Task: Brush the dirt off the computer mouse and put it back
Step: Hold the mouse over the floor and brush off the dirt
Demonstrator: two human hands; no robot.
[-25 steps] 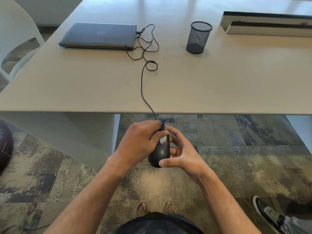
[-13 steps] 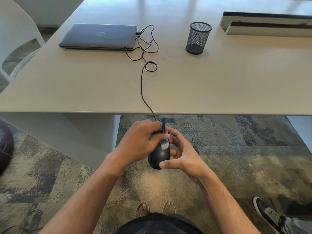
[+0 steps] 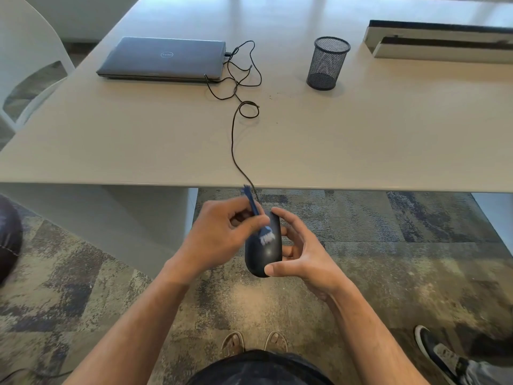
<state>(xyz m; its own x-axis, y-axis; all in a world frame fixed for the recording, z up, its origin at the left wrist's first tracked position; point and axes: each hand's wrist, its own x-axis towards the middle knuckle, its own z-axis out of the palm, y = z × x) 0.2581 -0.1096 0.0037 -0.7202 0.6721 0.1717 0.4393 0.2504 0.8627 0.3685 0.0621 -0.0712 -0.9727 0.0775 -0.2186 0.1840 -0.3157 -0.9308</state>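
- While the right hand cradles the mouse off the bench, below its near edge and over the carpet, the brushing step is in hand; judging by this, the task is about midway, with the return to the bench not yet done.
- Its fingers wrap the far end and right side of the mouse, and the thumb presses the near end.
- Pinched in the fingers of the left hand, a small blue brush slants down to the right, its white bristles touching the top of the mouse.
- From the far end, just beyond the fingers, the cable climbs over the bench edge toward the closed laptop.
- Compared with the frame half a second ago, the bristles sit a little nearer the mouse's middle and the handle leans further left; the right hand's hold looks unchanged.
- Next, I judge, come short strokes toward the near end, then setting the mouse on the bench without snagging the cable.
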